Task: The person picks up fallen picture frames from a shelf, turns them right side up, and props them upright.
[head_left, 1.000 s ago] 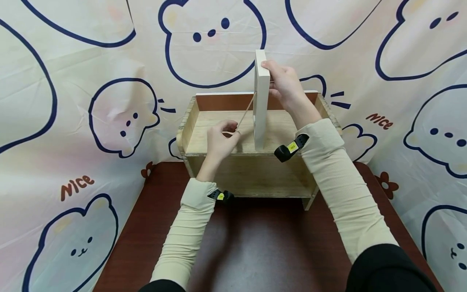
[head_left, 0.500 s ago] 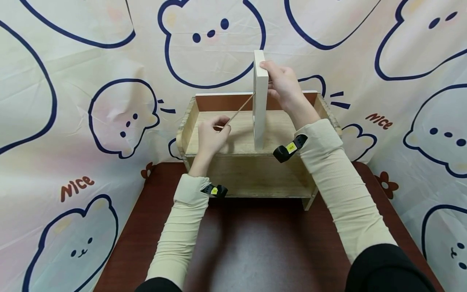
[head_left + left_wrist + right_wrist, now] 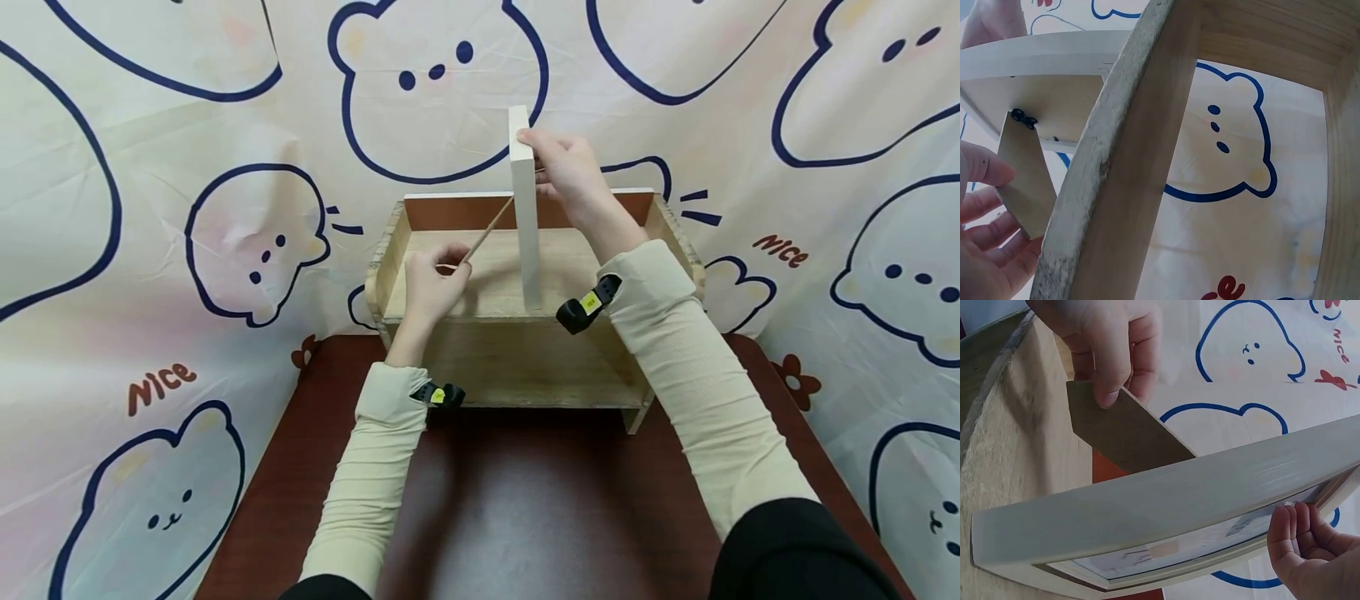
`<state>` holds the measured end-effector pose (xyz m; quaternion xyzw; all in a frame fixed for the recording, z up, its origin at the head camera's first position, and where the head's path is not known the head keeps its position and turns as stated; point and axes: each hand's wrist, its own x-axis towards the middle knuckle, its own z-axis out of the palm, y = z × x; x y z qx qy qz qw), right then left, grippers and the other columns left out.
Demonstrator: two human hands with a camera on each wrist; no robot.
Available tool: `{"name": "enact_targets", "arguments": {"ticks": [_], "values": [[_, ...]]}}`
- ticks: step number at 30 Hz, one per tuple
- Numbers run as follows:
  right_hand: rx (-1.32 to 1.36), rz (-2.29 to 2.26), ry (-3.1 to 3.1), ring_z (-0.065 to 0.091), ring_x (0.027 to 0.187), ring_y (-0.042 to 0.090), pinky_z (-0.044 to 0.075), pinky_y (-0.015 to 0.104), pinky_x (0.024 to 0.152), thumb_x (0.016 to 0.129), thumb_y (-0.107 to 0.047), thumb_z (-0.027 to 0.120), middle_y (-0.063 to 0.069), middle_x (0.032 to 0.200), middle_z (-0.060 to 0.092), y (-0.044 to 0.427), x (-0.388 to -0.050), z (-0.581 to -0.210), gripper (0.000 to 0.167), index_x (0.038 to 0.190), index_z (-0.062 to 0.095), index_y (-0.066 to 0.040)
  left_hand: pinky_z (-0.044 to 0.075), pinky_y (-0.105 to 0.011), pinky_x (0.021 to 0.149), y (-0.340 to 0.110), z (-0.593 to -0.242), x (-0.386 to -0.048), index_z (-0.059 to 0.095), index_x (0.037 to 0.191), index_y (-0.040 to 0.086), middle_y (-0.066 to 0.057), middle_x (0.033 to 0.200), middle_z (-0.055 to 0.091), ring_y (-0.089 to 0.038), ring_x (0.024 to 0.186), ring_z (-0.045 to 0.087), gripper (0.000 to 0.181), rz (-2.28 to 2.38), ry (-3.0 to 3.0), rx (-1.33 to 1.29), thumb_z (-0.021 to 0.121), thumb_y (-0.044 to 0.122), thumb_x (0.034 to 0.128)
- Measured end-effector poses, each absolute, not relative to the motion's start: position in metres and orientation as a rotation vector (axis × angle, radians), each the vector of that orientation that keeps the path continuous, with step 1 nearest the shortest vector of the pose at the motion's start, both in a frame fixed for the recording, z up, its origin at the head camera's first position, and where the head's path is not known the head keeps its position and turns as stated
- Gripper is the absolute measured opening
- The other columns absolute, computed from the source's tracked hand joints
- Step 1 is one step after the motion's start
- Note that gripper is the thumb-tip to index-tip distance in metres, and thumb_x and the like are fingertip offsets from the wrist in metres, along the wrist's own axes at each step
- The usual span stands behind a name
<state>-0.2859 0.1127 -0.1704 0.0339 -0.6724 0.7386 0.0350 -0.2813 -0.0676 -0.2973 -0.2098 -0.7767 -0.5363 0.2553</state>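
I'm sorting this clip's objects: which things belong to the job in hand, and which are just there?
Apparently the job's:
white frame, gripped by the right hand
its brown support leg, pinched by the left hand
wooden shelf beneath

Just there:
patterned backdrop
brown table
black wrist cameras

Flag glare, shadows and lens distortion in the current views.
Head: pale glare on the glossy dark reddish-brown table, soft dark shadows flanking it; right wrist: white rectangular picture frame bows, likely lens distortion, since its edge runs straight in the head view; left wrist: the frame's edge bows too.
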Motion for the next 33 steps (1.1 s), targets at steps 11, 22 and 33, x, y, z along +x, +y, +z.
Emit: {"name": "enact_targets", "arguments": {"ticks": [11,22,33], "values": [[0.175,2.167,-2.178,0.048,0.059,0.013,0.044,0.023,0.059,0.088,-0.028,0.058,0.005,0.072,0.052,0.099,-0.29,-0.171,0.025,0.081,0.056,-0.003,0.052,-0.03,0.067,-0.076,-0.303,-0.281,0.067,0.086,-0.007,-0.018,0.079,0.065,-0.025,0.075,0.063,0.016,-1.468,-2.138,-0.543,0.056,-0.004,0.0738],[0.215,2.101,-2.262,0.047,0.057,0.011,0.045,0.021,0.056,0.087,-0.029,0.059,0.003,0.07,0.049,0.086,-0.295,-0.171,0.028,0.077,0.053,-0.003,0.05,-0.025,0.068,-0.081,-0.309,-0.281,0.065,0.09,-0.008,-0.02,0.082,0.064,-0.025,0.077,0.061,0.017,-1.511,-2.181,-0.513,0.056,-0.003,0.0762],[0.256,2.065,-2.253,0.044,0.056,0.01,0.043,0.02,0.052,0.086,-0.028,0.06,0.005,0.069,0.047,0.075,-0.295,-0.173,0.029,0.073,0.054,-0.003,0.051,-0.025,0.067,-0.085,-0.315,-0.282,0.065,0.09,-0.008,-0.02,0.082,0.065,-0.025,0.076,0.062,0.017,-1.51,-2.186,-0.513,0.057,-0.004,0.0752]]}}
